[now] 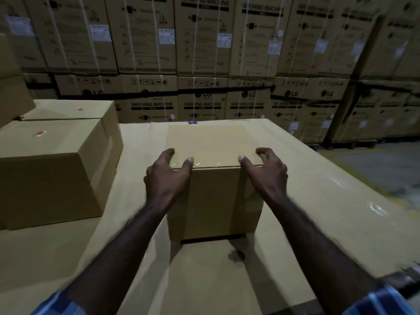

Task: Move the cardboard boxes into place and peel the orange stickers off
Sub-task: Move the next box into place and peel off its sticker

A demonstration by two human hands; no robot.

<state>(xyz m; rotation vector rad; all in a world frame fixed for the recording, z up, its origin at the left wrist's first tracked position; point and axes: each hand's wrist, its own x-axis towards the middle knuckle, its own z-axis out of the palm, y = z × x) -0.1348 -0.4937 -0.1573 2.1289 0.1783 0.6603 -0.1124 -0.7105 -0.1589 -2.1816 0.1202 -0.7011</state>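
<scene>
Hands, left (pixel 167 176) and right (pixel 264 172), half-open, gripping top near corners of cardboard box (pixel 213 196).

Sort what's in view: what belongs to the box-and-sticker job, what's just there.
Job:
left hand and right hand gripping the middle box
two boxes at left, orange stickers

Just there:
washing machine cartons
cardboard surface

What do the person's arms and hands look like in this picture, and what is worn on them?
Both hands, the left hand and the right hand, are bare: no gloves, and no rings or watch show. The forearms are uncovered. Blue striped shirt sleeves, the left sleeve and the right sleeve, sit pushed up near the elbows at the bottom corners.
</scene>
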